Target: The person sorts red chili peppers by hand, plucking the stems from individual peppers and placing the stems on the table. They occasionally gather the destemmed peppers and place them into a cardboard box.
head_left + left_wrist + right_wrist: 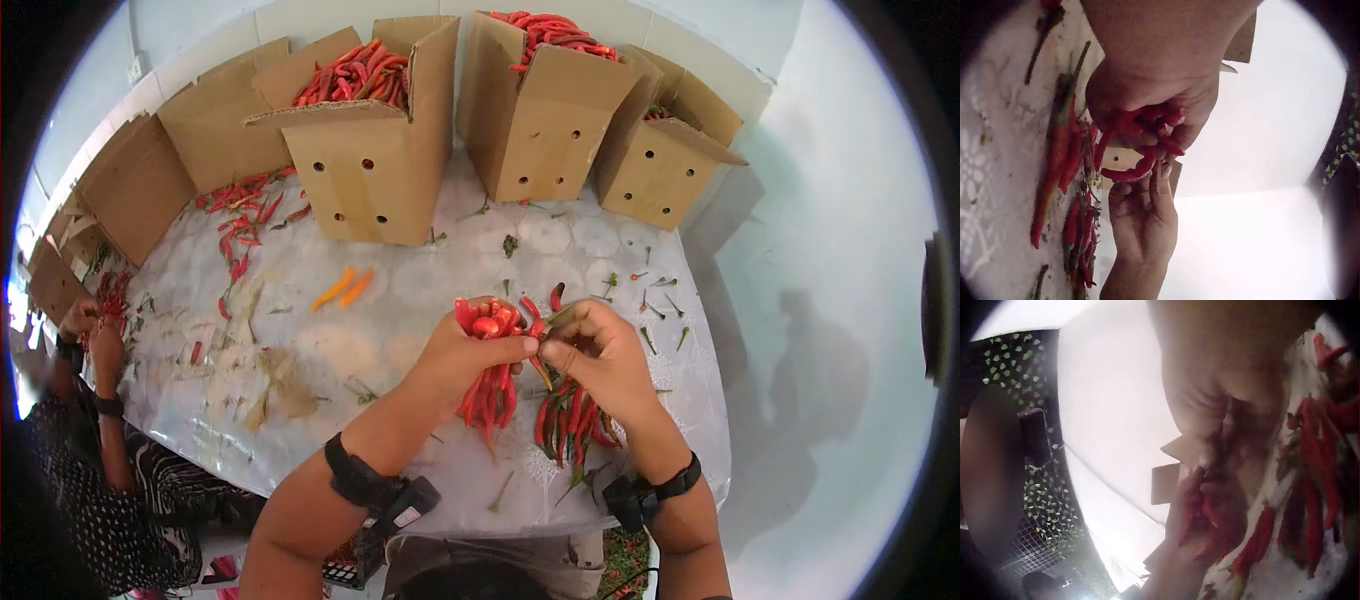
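In the head view my left hand (465, 350) grips a bunch of red chillies (490, 395), their ends sticking out above and below the fist. My right hand (605, 355) meets it at the left thumb, finger and thumb pinching at the end of a chilli (538, 368). The left wrist view has the left fist (1154, 106) around red chillies, with a curved one (1129, 172) at the right fingertips. A pile of red chillies (572, 425) lies on the table below the right hand. In the right wrist view the right hand (1229, 425) partly hides the bunch.
Cardboard boxes (375, 185) of red chillies stand along the far side of the table (420, 290). Two orange chillies (342, 289) lie left of centre, loose green stems (655, 310) at the right. Another person's hands (95, 335) are over chillies at the far left.
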Motion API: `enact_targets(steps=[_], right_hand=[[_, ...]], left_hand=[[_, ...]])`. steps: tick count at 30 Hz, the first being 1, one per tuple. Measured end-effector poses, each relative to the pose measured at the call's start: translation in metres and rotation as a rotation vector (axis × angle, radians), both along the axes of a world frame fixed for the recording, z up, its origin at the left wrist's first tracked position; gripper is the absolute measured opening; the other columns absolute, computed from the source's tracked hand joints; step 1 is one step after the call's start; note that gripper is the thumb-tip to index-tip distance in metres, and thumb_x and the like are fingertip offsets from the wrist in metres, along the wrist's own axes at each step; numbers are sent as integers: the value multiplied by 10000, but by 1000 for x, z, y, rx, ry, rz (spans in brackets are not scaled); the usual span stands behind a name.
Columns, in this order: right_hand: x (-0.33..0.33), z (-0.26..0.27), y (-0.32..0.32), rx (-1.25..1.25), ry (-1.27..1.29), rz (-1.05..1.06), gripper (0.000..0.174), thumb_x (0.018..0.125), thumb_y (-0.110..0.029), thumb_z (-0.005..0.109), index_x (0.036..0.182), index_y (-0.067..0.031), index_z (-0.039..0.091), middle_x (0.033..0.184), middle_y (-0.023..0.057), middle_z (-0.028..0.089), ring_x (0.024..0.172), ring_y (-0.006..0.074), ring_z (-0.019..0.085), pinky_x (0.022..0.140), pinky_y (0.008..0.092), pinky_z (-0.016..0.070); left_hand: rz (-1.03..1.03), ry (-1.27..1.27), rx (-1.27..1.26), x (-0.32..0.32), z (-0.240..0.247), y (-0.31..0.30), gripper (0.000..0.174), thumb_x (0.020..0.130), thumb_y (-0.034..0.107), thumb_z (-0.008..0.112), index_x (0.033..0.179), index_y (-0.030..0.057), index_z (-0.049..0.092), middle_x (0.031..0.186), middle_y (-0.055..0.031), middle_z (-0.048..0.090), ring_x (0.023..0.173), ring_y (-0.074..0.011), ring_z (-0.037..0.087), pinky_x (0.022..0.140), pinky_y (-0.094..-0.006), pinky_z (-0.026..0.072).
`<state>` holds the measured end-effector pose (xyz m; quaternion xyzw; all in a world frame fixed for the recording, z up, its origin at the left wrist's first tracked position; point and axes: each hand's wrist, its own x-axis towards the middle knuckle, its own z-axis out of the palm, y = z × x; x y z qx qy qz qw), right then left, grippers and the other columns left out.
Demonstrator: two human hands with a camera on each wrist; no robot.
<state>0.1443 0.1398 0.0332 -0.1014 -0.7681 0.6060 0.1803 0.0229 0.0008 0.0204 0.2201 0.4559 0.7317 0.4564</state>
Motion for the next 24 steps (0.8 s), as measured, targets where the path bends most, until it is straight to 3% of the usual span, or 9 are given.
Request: enact_targets(steps=[2, 5, 11, 17, 20, 23, 24], right_hand=[[0, 7, -4, -157, 35, -75, 189, 838, -123, 621, 956, 7, 552, 835, 57, 620, 797, 97, 575, 695, 238, 457], [2, 5, 0, -167, -33, -36, 169, 842, -129, 617, 931, 5, 564, 824, 51, 617, 775, 101, 569, 691, 243, 454], [-1, -3, -4, 36, -38, -62, 127, 830, -114, 616, 880, -2, 582, 789, 22, 600, 723, 87, 539, 658, 234, 441], [0, 1, -6, 81, -93, -134, 118, 823, -110, 616, 871, -9, 579, 774, 9, 593, 704, 82, 527, 652, 234, 434], [-1, -7, -1, 165, -72, -217, 127, 785, -88, 641, 872, -16, 584, 769, 19, 587, 717, 117, 548, 659, 253, 441], [-4, -5, -9, 615, -21, -321, 183, 718, -73, 683, 872, -25, 597, 783, 57, 582, 755, 184, 567, 664, 289, 450], [-4, -4, -10, 641, -15, -242, 197, 699, -75, 694, 868, -31, 603, 800, 70, 577, 768, 203, 565, 668, 302, 452]], left_hand=[[-21, 34, -23, 0, 0, 0, 229, 714, 29, 710, 878, 50, 552, 775, -11, 594, 677, -83, 558, 602, -216, 446], [-44, 67, -50, 2, 0, -1, 218, 718, 35, 708, 874, 48, 557, 769, -5, 593, 684, -78, 556, 610, -216, 445], [-19, 72, -18, 1, -2, -1, 218, 718, 37, 708, 877, 44, 559, 796, -10, 593, 697, -81, 559, 624, -221, 450], [11, 71, -22, -1, -4, 0, 206, 702, 34, 710, 855, 38, 572, 764, -20, 594, 672, -87, 561, 607, -229, 449], [84, 57, -70, -12, -6, -2, 167, 702, 57, 704, 818, 38, 584, 716, -26, 595, 615, -94, 562, 541, -238, 441], [121, 4, -123, -24, -3, -7, 121, 731, 94, 676, 811, 62, 590, 688, -7, 583, 584, -83, 554, 487, -215, 414], [156, -18, -108, -26, -3, -8, 115, 733, 105, 675, 803, 65, 592, 677, -9, 583, 567, -85, 551, 468, -214, 405]])
